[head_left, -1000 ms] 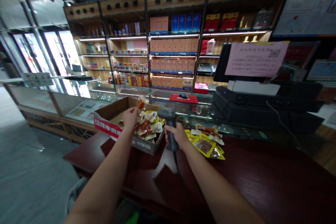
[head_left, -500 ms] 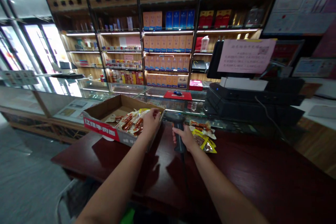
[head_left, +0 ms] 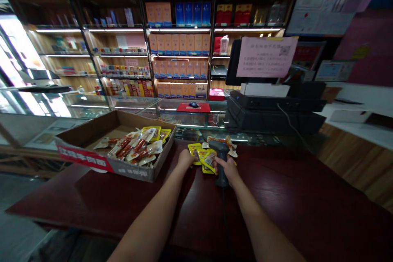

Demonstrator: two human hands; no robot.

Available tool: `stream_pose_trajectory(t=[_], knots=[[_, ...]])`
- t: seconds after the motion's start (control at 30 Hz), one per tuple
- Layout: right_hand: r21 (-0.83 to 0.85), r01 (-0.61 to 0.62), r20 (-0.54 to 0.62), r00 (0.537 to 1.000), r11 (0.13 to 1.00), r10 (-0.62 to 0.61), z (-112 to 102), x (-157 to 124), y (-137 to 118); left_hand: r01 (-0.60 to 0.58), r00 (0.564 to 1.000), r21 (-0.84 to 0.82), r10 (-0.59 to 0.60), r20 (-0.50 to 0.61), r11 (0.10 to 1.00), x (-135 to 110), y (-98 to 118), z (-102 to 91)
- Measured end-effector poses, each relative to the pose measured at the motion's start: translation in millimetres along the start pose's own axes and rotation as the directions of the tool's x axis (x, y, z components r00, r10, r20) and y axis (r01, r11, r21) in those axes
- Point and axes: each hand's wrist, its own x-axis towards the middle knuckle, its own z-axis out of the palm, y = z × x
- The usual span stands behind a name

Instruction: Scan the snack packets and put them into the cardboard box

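The left hand [head_left: 185, 158] has come away from the cardboard box [head_left: 116, 147] at ten o'clock and now closes its fingers on a yellow snack packet [head_left: 196, 149] in the pile on the dark surface [head_left: 291, 196]. At one o'clock of it, the right hand [head_left: 227, 168] still grips the barcode scanner [head_left: 220, 159] upright, head just over the packets, so the work looks to have moved from box to pile.

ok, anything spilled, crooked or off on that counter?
Nothing damaged. A loose heap of yellow snack packets lies on the dark red counter, outside the brown cardboard box. The left hand touches it; the right hand grips a grey handheld scanner.
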Motion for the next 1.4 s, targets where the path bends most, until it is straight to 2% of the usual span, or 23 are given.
stream_pose_trajectory(t=[0.1, 0.13, 0.2, 0.27, 0.43, 0.6, 1.0, 1.23, 1.4], knots=[[-0.031, -0.037, 0.034, 0.999, 0.999, 0.038, 0.1, -1.4, 5.9, 0.088, 0.995, 0.188, -0.094, 0.022, 0.978, -1.6, -1.9, -1.0], [-0.042, -0.048, 0.042, 0.998, 0.998, 0.049, 0.3, -1.9, 6.4, 0.119, 0.991, 0.198, -0.129, 0.038, 0.973, -2.4, -2.0, -2.0], [-0.059, -0.059, 0.054, 0.997, 0.996, 0.062, 0.8, -2.7, 5.7, 0.188, 0.978, 0.106, -0.196, 0.073, 0.976, -3.6, -1.7, -4.7], [-0.068, -0.065, 0.063, 0.996, 0.996, 0.070, 0.9, -3.6, 3.8, 0.218, 0.974, -0.039, -0.214, 0.079, 0.975, -3.4, -1.0, -8.4], [-0.041, -0.062, 0.136, 0.988, 0.997, 0.067, -0.8, -8.1, -0.4, 0.031, 0.995, -0.301, -0.057, -0.078, 0.953, 0.6, 2.8, -16.8], [-0.045, -0.071, 0.269, 0.960, 0.996, 0.081, 2.1, -14.8, -1.3, -0.005, 0.997, -0.503, -0.036, -0.071, 0.865, -1.7, 6.1, -12.9], [-0.141, -0.063, 0.310, 0.945, 0.988, 0.105, 6.9, -17.9, 2.3, -0.008, 0.993, -0.480, -0.048, -0.104, 0.877, -4.2, 4.5, -9.9], [-0.113, -0.072, 0.316, 0.943, 0.991, 0.105, 7.5, -16.8, 2.6, 0.054, 0.996, -0.570, -0.086, -0.029, 0.820, -4.6, 8.8, -5.7], [-0.105, -0.079, 0.304, 0.947, 0.991, 0.108, 6.2, -15.7, 4.7, 0.007, 0.996, -0.534, -0.053, -0.072, 0.845, -3.3, 5.3, -8.1]])
